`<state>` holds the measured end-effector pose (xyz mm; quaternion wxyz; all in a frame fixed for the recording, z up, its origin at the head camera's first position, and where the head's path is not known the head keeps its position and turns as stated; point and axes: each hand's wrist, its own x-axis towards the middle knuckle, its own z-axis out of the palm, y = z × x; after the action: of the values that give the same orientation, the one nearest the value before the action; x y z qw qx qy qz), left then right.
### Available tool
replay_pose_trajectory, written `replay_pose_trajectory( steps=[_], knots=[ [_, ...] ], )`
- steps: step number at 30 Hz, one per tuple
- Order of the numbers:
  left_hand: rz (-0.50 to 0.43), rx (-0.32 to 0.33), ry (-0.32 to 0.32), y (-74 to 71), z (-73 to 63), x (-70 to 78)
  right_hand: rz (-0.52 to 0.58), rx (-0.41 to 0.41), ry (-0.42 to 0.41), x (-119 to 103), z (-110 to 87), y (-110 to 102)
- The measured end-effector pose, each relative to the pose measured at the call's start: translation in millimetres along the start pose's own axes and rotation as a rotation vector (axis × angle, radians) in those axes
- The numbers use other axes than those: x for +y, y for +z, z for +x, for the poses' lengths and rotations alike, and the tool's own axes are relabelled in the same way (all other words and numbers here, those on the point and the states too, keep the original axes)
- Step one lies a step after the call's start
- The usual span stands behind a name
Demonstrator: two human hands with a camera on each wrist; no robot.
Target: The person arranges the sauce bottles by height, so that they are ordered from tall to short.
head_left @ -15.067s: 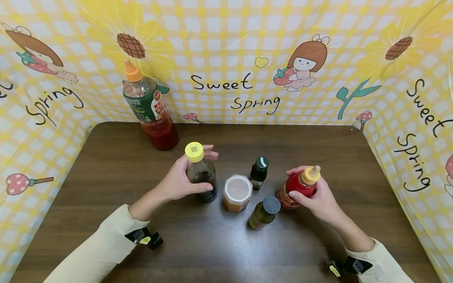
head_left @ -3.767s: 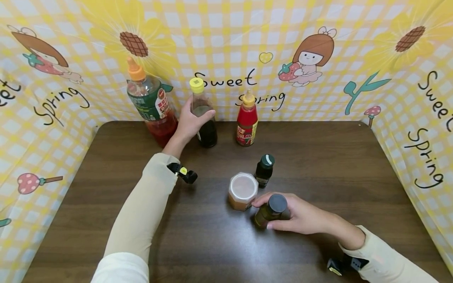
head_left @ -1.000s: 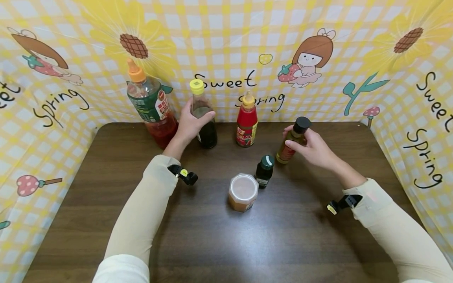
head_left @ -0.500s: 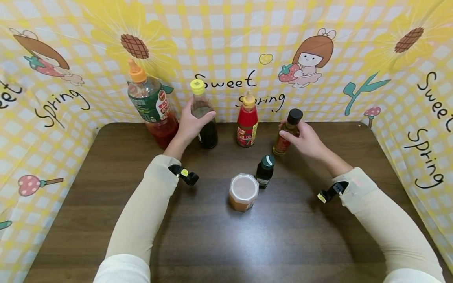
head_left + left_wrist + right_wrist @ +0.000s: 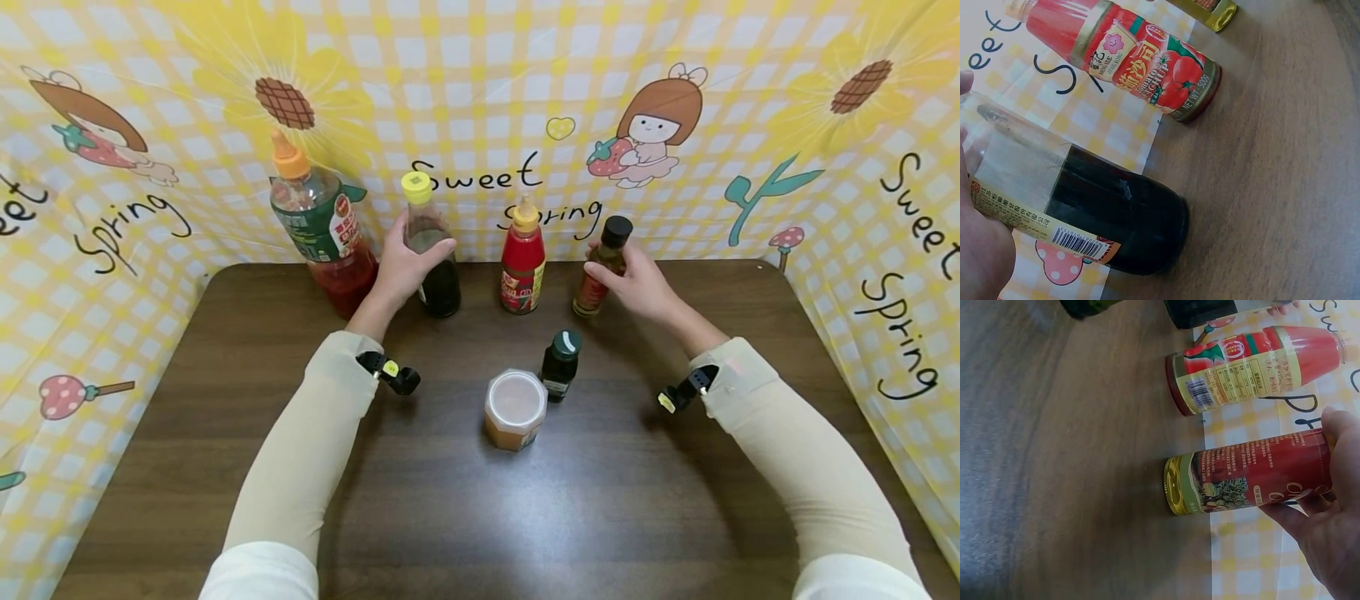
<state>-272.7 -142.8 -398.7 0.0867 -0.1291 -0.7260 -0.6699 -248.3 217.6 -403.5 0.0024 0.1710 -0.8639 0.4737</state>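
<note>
My left hand (image 5: pixel 405 262) grips a yellow-capped bottle of dark sauce (image 5: pixel 441 287), upright at the back of the table. The left wrist view shows its barcode label and dark liquid (image 5: pixel 1122 209). My right hand (image 5: pixel 641 283) holds a black-capped oil bottle (image 5: pixel 590 293) with a red label, fingers and thumb round its upper part. Its yellowish base (image 5: pixel 1175 485) is at or just above the tabletop; I cannot tell which. Between the two hands stands a red tomato ketchup bottle (image 5: pixel 522 271) with a yellow nozzle cap, touched by neither.
A large red sauce bottle (image 5: pixel 330 242) with an orange nozzle stands left of my left hand. Mid-table are a clear-lidded jar (image 5: pixel 516 408) and a small green-capped dark bottle (image 5: pixel 561 367) close behind it. A checked cloth (image 5: pixel 465 108) rises behind the table.
Over the last second my right hand has carried the oil bottle left and back, nearer the ketchup. Earlier, the ketchup and dark sauce bottle moved from mid-table to the back. My left hand stays put.
</note>
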Motion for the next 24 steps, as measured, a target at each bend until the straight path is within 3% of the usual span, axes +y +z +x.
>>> replay_pose_trajectory(
  steps=[16, 24],
  knots=[
    [0.013, 0.003, 0.019, 0.2, -1.0, -2.4, 0.063, 0.016, 0.053, 3, 16.7, -1],
    [0.016, 0.010, 0.025, -0.2, -0.8, -2.6, 0.048, 0.001, 0.076, -18, 9.2, -1]
  ],
)
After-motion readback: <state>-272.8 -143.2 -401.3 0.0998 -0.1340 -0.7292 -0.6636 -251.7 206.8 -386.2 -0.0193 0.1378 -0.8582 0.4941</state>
